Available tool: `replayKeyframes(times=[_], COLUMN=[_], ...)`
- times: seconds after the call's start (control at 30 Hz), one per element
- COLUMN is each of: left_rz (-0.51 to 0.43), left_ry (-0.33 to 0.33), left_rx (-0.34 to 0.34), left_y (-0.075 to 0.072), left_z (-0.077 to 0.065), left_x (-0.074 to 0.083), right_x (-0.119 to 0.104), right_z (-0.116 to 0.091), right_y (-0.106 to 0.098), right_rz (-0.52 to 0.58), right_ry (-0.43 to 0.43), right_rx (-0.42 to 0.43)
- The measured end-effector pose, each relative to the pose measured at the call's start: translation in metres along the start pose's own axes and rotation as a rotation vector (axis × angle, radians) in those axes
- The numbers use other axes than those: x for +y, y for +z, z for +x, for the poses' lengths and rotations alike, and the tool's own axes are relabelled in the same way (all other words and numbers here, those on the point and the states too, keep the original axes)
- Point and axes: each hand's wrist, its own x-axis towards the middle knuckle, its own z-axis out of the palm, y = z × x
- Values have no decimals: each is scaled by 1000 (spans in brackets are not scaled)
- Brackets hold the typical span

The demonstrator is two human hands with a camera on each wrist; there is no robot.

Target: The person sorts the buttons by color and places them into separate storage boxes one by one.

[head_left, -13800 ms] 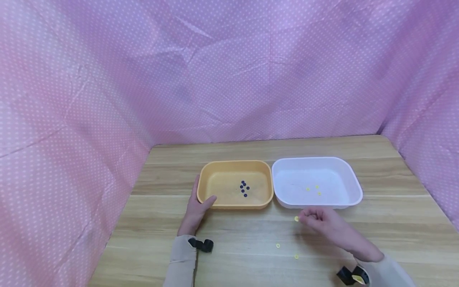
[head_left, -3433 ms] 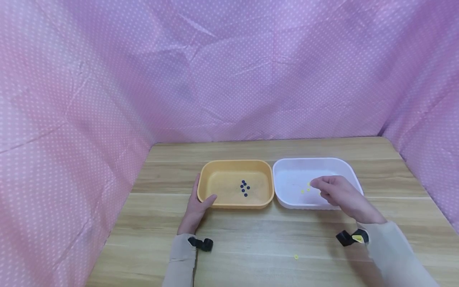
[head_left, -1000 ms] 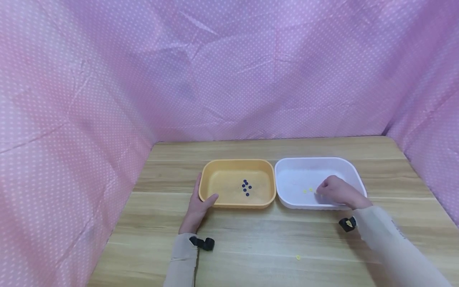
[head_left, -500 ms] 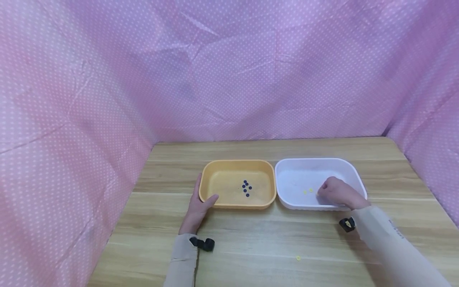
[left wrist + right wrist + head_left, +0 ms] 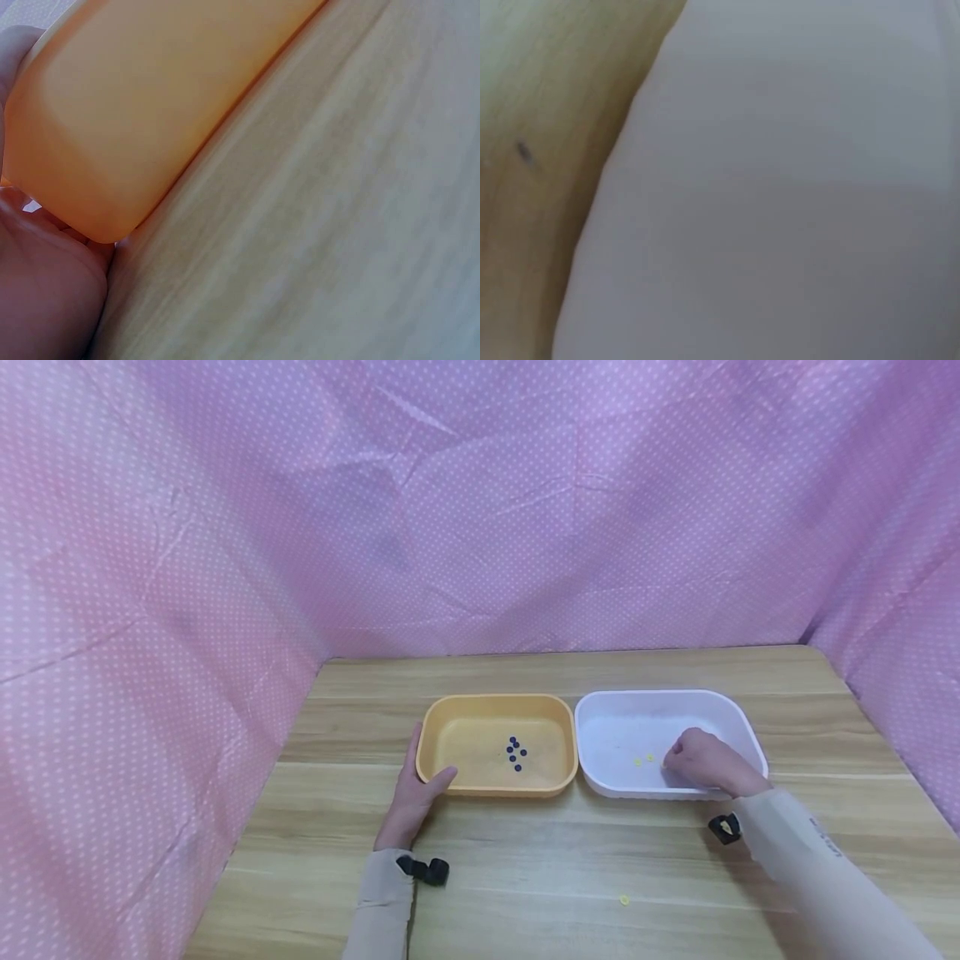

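Observation:
My left hand (image 5: 408, 793) grips the left end of an orange-yellow tray (image 5: 495, 791), thumb over the front rim and fingers along the outer side; the left wrist view shows the tray's wall (image 5: 150, 112) close up. Several small dark blue round pieces (image 5: 513, 750) lie in that tray. Inside the white tray (image 5: 637, 791), my right hand (image 5: 699, 760) is curled low, its fingertips pinched at a small pale spot that looks like a yellow ring, mostly hidden. Two yellow rings (image 5: 650, 757) lie just left of it. The right wrist view is filled by a blurred pale surface (image 5: 765, 187).
Both trays stand side by side on a wooden table (image 5: 510, 868). One more yellow ring (image 5: 624, 900) lies on the table in front of the white tray. A pink dotted curtain (image 5: 480, 527) hangs behind and at both sides.
Over the longer span, yellow rings on the table went from several to one. My right hand moved from the table into the white tray and has stayed nearly still there for the last second.

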Motion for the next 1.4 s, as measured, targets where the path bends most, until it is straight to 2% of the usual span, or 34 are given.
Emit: replayKeyframes(times=[0.2, 0.37, 0.47, 0.53, 0.63, 0.73, 0.8, 0.87, 0.97, 1.1, 1.27, 1.4], left_rz=[8, 9, 1, -3, 3, 17, 29, 41, 46, 33, 3, 2], left_ry=[-2, -8, -2, 5, 21, 38, 42, 44, 37, 24, 0, -2], left_rx=[-3, 1, 8, 10, 11, 11, 24, 35, 45, 29, 14, -2], left_y=[0, -2, -4, -4, -4, -5, -5, -6, -7, -7, -7, -5], left_z=[0, 5, 10, 11, 12, 14, 14, 15, 15, 15, 15, 10], left_x=[0, -11, -22, -27, -31, -32, -33, -34, -35, -33, -28, -15], right_x=[-6, -23, -37, -48, -61, -68, -68, -66, -57, -42, -39, -44], right_z=[-5, -19, -34, -48, -73, -94, -103, -108, -109, -104, -97, -95], right_y=[-6, -17, -17, -13, 3, 28, 45, 59, 77, 93, 100, 102], right_rz=[56, 103, 108, 150, 221, 225, 156, 59, -103, -203, -153, -110], right_ry=[3, -54, -99, -146, -276, -436, -471, -444, -353, -334, -362, -382], right_rx=[31, 118, 193, 233, 276, 250, 194, 119, 18, -24, -14, -5])
